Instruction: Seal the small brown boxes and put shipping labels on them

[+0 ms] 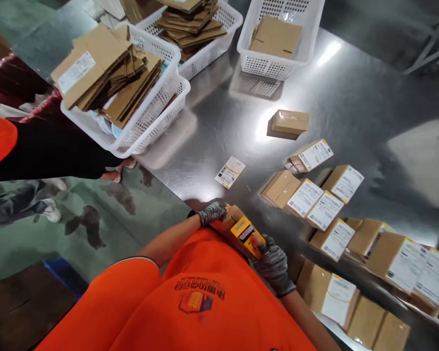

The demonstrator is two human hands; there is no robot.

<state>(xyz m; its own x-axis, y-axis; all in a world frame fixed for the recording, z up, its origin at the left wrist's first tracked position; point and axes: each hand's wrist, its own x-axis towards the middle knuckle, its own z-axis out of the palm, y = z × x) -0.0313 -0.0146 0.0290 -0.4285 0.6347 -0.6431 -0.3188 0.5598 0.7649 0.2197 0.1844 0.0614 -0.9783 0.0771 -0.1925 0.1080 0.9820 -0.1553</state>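
Both hands hold a small box [237, 226] w/ a yellow label, close to the chest at the table [223, 126] edge. Left hand [212, 212] grips its far end, right hand [272, 265] its near end. Looks like packing; next, needs a free spot by the other boxes [314, 197].

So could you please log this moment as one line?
left hand grips small box | right hand holds its other end | labelled boxes on steel table

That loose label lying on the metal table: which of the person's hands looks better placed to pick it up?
Probably the left hand: it grips the small box at the end nearest the loose label. The right hand sits farther back.
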